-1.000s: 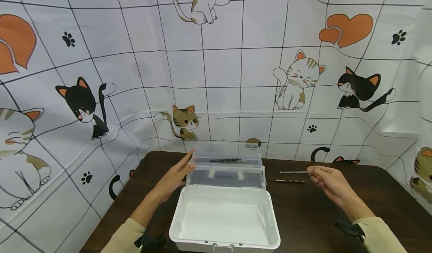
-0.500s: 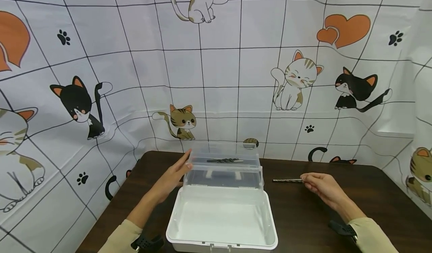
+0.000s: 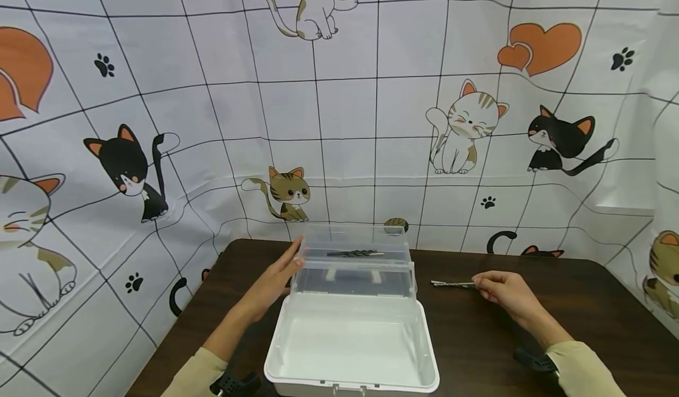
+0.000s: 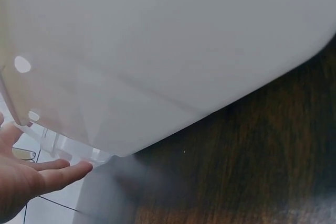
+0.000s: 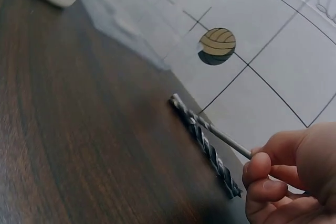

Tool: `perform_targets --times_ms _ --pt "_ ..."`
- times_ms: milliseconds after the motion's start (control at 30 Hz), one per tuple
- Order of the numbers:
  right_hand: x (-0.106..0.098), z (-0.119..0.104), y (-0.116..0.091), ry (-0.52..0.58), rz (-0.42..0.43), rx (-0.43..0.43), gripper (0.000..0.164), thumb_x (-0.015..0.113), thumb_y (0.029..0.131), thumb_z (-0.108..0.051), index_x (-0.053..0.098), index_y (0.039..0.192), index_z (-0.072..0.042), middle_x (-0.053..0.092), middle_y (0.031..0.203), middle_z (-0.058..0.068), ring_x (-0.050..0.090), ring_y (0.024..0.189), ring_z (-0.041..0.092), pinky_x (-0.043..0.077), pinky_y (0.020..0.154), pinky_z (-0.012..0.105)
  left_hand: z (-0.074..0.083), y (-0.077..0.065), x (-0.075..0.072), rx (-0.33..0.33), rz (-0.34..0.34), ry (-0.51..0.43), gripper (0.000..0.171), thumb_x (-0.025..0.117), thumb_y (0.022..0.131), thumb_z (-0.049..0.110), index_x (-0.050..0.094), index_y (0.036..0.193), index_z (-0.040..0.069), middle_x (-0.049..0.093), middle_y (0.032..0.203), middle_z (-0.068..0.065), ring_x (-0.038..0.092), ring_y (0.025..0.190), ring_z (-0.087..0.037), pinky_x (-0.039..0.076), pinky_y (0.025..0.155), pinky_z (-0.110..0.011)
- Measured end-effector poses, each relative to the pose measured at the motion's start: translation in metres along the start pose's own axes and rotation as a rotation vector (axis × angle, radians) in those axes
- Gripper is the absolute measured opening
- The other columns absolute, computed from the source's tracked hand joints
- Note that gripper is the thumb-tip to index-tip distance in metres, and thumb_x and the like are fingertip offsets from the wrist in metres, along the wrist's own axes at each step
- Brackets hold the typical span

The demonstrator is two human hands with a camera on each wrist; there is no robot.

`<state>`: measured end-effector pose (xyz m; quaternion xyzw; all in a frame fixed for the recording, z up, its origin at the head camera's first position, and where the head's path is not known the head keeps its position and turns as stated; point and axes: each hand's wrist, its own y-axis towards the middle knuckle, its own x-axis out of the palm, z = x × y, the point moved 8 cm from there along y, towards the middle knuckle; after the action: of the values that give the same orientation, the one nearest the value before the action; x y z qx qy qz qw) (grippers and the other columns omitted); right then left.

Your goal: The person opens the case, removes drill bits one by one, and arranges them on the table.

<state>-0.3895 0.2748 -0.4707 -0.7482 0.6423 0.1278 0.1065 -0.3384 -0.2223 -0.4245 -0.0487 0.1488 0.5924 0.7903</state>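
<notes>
My right hand [image 3: 506, 295] pinches a thin silver drill bit [image 5: 227, 140] by one end between thumb and fingers. Its far end crosses the shank of a thicker, dark drill bit [image 5: 211, 155] lying on the table; from the head view the two overlap. Straight fingers of my left hand [image 3: 267, 288] touch the left edge of a clear lid [image 3: 352, 278], which is swung back from a white plastic box [image 3: 272, 359]. Several dark drill bits [image 3: 354, 254] lie together in the lid's far part. In the left wrist view, the left fingers [image 4: 68, 176] reach toward the lid beyond the box wall.
The box stands at the middle front of the dark wooden table [image 3: 477, 350], its latch side toward me. A white curtain [image 3: 350, 108] with cat prints hangs behind the table and along both sides.
My right hand has come slightly nearer to me and to the left, bringing the thin drill bit down from behind the thicker one to overlap it. The left hand has stayed at the lid.
</notes>
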Motion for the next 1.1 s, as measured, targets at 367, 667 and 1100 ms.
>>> perform_targets --times_ms 367,667,1100 --pt "0.0 -0.013 -0.007 -0.417 0.093 -0.066 0.024 0.067 0.101 -0.018 0.073 0.113 0.002 0.061 0.073 0.005 0.058 0.068 0.023 0.043 0.06 0.036 -0.001 -0.001 0.0 0.006 -0.014 -0.032 0.06 0.045 0.109 0.048 0.012 0.159 0.052 0.015 0.168 0.002 0.018 0.151 -0.034 0.03 0.104 -0.073" --pt "0.003 -0.024 -0.013 -0.542 0.145 -0.105 0.01 0.072 0.095 -0.011 0.075 0.096 -0.001 0.067 0.073 0.002 0.061 0.061 0.018 0.047 0.053 0.035 0.003 0.001 -0.001 0.002 -0.023 -0.028 0.062 0.046 0.108 0.05 0.013 0.159 0.052 0.014 0.168 0.003 0.017 0.151 -0.032 0.032 0.105 -0.071" --pt "0.01 -0.024 -0.012 -0.621 0.21 -0.216 0.004 0.073 0.093 -0.006 0.074 0.093 -0.002 0.062 0.069 -0.002 0.053 0.06 0.017 0.044 0.059 0.038 0.001 0.0 -0.002 -0.01 -0.012 -0.009 0.06 0.043 0.109 0.049 0.011 0.16 0.051 0.009 0.168 0.004 0.021 0.149 -0.039 0.031 0.105 -0.072"
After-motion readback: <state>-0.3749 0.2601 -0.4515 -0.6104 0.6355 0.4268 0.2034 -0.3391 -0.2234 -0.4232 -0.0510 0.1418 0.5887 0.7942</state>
